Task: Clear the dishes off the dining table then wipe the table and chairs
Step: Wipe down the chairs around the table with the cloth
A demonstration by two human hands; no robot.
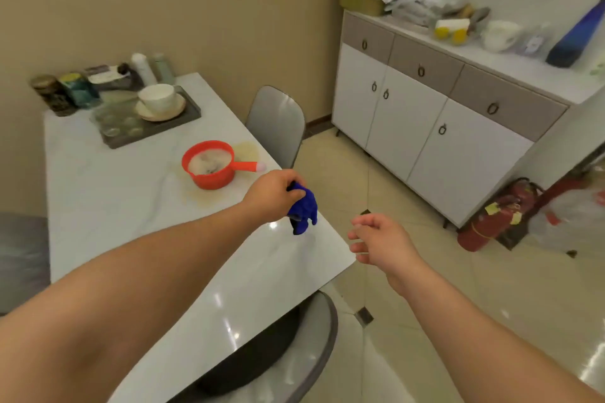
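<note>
Blue rag [302,206] hangs bunched in the left hand [273,195] over the table [131,206] corner, probably for wiping near the red scoop [209,165], while the right hand [379,239] floats loose and empty.

beige wall [203,3], tiled floor [458,288], white sideboard [425,127]

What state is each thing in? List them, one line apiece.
left hand: grips the blue cloth, above the table's edge
blue cloth: bunched, hanging from the left hand
right hand: fingers loosely curled, holding nothing
red ladle: upright on the table, holding cloudy liquid
table: yellowish spill around the ladle
white cup: upright on its saucer
cabinet: doors and drawers closed
</note>
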